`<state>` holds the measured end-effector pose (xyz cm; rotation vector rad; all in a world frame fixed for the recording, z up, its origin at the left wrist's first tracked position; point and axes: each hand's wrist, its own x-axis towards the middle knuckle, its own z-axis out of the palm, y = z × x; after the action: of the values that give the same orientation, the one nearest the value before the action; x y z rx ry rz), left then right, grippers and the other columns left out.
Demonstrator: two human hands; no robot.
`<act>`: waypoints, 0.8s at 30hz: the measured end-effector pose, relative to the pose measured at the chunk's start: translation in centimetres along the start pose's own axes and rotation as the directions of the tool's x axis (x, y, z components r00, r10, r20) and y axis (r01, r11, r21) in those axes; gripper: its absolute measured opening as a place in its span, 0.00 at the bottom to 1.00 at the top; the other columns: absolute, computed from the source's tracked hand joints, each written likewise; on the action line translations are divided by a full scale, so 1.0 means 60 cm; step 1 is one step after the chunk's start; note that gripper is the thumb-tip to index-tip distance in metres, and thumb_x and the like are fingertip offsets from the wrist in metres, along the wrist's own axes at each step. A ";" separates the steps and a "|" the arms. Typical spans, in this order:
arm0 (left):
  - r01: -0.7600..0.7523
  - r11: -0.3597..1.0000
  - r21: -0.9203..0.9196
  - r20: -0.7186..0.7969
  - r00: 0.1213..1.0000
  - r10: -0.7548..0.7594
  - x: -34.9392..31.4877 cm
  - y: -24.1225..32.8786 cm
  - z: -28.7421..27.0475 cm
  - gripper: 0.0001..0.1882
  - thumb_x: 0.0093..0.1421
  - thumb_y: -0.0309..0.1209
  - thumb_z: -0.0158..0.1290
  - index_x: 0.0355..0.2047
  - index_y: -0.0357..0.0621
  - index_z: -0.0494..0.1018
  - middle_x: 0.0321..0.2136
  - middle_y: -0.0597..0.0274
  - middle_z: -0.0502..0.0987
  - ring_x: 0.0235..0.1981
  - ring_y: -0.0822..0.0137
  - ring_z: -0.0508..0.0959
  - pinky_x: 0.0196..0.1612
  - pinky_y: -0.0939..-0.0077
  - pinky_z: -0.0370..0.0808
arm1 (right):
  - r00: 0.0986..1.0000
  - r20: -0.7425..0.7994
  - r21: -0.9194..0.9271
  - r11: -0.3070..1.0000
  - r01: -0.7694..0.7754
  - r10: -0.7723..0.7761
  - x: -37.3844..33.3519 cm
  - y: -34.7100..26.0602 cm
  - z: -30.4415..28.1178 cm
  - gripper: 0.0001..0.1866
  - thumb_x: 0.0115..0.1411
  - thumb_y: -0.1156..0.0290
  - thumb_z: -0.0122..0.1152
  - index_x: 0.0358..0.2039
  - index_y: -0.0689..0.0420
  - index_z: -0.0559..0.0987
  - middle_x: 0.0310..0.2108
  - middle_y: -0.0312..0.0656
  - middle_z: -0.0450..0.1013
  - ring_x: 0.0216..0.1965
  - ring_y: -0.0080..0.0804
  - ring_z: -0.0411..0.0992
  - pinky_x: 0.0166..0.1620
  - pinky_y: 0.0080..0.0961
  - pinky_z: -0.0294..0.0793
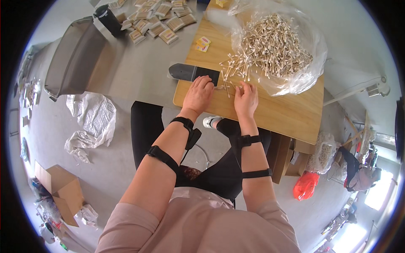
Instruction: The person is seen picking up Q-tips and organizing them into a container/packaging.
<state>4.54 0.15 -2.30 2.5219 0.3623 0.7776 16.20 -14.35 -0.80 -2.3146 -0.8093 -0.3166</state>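
So the left hand [198,93] lies flat, fingers together, on a small bunch of cotton swabs [222,87] near the tabletop's [278,111] front-left corner, just beside the black pouch [194,72]. Right hand [246,99] is curled at the loose swabs; can't tell if it's pinching any. The big swab pile sits in the clear bag [276,44] toward the back edge. I'd square the tips against the left palm before lifting.

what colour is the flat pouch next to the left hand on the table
Black. The pouch lies flat on the wooden table, just beyond the left hand; the head view shows it.
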 end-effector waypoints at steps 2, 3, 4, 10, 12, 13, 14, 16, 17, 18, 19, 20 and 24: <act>0.003 1.000 0.006 -0.001 1.000 -0.003 0.000 -0.002 0.002 0.06 0.57 0.27 0.54 0.35 0.41 0.73 0.43 0.57 0.74 0.53 0.56 0.72 0.58 0.62 0.69 | 0.994 -0.061 -0.104 0.991 0.080 -0.087 0.001 -0.011 -0.002 0.07 0.51 0.73 0.66 0.32 0.52 0.80 0.34 0.38 0.72 0.36 0.41 0.72 0.38 0.35 0.73; 0.010 1.000 -0.001 -0.003 1.000 -0.010 -0.001 -0.003 0.002 0.06 0.57 0.27 0.54 0.35 0.41 0.73 0.43 0.57 0.74 0.53 0.56 0.72 0.58 0.62 0.69 | 0.993 -0.001 -0.040 0.992 0.117 -0.117 -0.003 -0.018 -0.002 0.08 0.50 0.73 0.67 0.32 0.52 0.79 0.33 0.38 0.72 0.36 0.41 0.72 0.38 0.35 0.73; 0.018 1.000 -0.008 -0.006 1.000 -0.018 -0.001 -0.003 0.002 0.06 0.57 0.27 0.54 0.35 0.41 0.73 0.43 0.57 0.74 0.53 0.56 0.72 0.58 0.62 0.69 | 0.987 0.057 0.026 0.988 0.149 -0.150 -0.006 -0.024 -0.002 0.08 0.50 0.73 0.67 0.32 0.52 0.79 0.33 0.38 0.71 0.36 0.41 0.72 0.38 0.36 0.73; 0.002 1.000 0.010 0.025 1.000 -0.002 -0.003 -0.007 0.005 0.07 0.57 0.27 0.50 0.36 0.42 0.72 0.46 0.57 0.73 0.55 0.56 0.70 0.61 0.62 0.65 | 0.967 0.178 0.065 0.983 0.173 -0.182 -0.010 -0.048 0.013 0.06 0.50 0.72 0.67 0.28 0.53 0.78 0.32 0.38 0.70 0.37 0.41 0.72 0.40 0.36 0.72; 0.008 1.000 0.002 0.022 1.000 -0.008 -0.004 -0.007 0.008 0.07 0.57 0.27 0.50 0.36 0.42 0.72 0.46 0.57 0.73 0.55 0.56 0.70 0.62 0.62 0.65 | 0.960 0.211 0.028 0.983 0.179 -0.181 -0.010 -0.047 0.018 0.06 0.50 0.71 0.67 0.28 0.54 0.78 0.32 0.38 0.70 0.37 0.41 0.72 0.40 0.36 0.72; 0.014 1.000 -0.006 0.017 1.000 -0.014 -0.004 -0.007 0.009 0.08 0.56 0.27 0.49 0.37 0.42 0.72 0.46 0.57 0.73 0.55 0.55 0.70 0.62 0.62 0.65 | 0.953 0.245 -0.008 0.982 0.187 -0.180 -0.009 -0.048 0.019 0.06 0.50 0.71 0.66 0.27 0.54 0.78 0.32 0.38 0.70 0.38 0.41 0.71 0.40 0.36 0.72; 0.015 1.000 -0.005 0.017 1.000 -0.015 -0.005 -0.008 0.011 0.08 0.56 0.27 0.49 0.37 0.42 0.72 0.46 0.57 0.73 0.55 0.55 0.70 0.62 0.62 0.65 | 0.953 0.245 -0.007 0.982 0.188 -0.181 -0.009 -0.048 0.019 0.06 0.50 0.71 0.66 0.27 0.54 0.78 0.32 0.38 0.70 0.38 0.41 0.71 0.40 0.36 0.72; 0.028 1.000 0.009 0.011 1.000 -0.028 -0.006 -0.010 0.012 0.08 0.56 0.26 0.49 0.37 0.41 0.72 0.47 0.56 0.73 0.55 0.55 0.70 0.61 0.62 0.66 | 0.940 0.279 -0.002 0.979 0.204 -0.195 -0.012 -0.046 0.017 0.05 0.51 0.71 0.65 0.27 0.54 0.77 0.32 0.39 0.70 0.38 0.41 0.71 0.40 0.36 0.72; 0.029 1.000 0.009 0.010 1.000 -0.029 -0.005 -0.011 0.012 0.08 0.56 0.26 0.49 0.37 0.41 0.72 0.47 0.56 0.73 0.55 0.55 0.70 0.61 0.62 0.66 | 0.940 0.280 -0.002 0.979 0.205 -0.196 -0.014 -0.044 0.013 0.05 0.51 0.71 0.65 0.27 0.54 0.77 0.32 0.39 0.70 0.38 0.41 0.71 0.40 0.36 0.72; 0.025 1.000 0.012 0.007 1.000 -0.025 -0.005 -0.012 0.012 0.08 0.57 0.27 0.51 0.37 0.40 0.72 0.46 0.56 0.73 0.54 0.55 0.71 0.59 0.63 0.68 | 0.944 0.270 -0.010 0.980 0.197 -0.187 -0.017 -0.039 0.006 0.05 0.52 0.71 0.65 0.27 0.54 0.77 0.32 0.40 0.70 0.38 0.42 0.72 0.39 0.37 0.72; 0.022 1.000 0.017 0.004 1.000 -0.022 -0.005 -0.012 0.010 0.08 0.59 0.27 0.52 0.38 0.40 0.72 0.45 0.56 0.74 0.52 0.55 0.72 0.57 0.63 0.70 | 0.949 0.261 -0.016 0.982 0.189 -0.178 -0.019 -0.033 -0.001 0.05 0.52 0.72 0.64 0.27 0.55 0.76 0.31 0.40 0.71 0.37 0.42 0.72 0.39 0.37 0.72; 0.025 1.000 0.018 0.003 1.000 -0.025 -0.006 -0.011 0.009 0.08 0.59 0.27 0.52 0.38 0.40 0.72 0.45 0.56 0.74 0.52 0.55 0.72 0.57 0.63 0.70 | 0.948 0.263 -0.015 0.982 0.191 -0.180 -0.022 -0.027 -0.008 0.05 0.52 0.72 0.64 0.27 0.55 0.76 0.31 0.40 0.71 0.37 0.42 0.72 0.39 0.37 0.72; 0.053 0.999 -0.006 -0.022 0.998 -0.053 -0.007 -0.010 0.010 0.08 0.59 0.26 0.52 0.38 0.39 0.71 0.45 0.55 0.74 0.52 0.54 0.72 0.55 0.63 0.70 | 0.961 0.261 0.081 0.994 0.071 -0.090 -0.037 0.006 -0.042 0.04 0.55 0.75 0.61 0.30 0.56 0.74 0.30 0.42 0.72 0.34 0.45 0.72 0.37 0.38 0.72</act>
<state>4.51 0.29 -3.22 2.4902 0.4325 0.7857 14.65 -17.25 0.02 -2.2900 -1.0303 -0.0115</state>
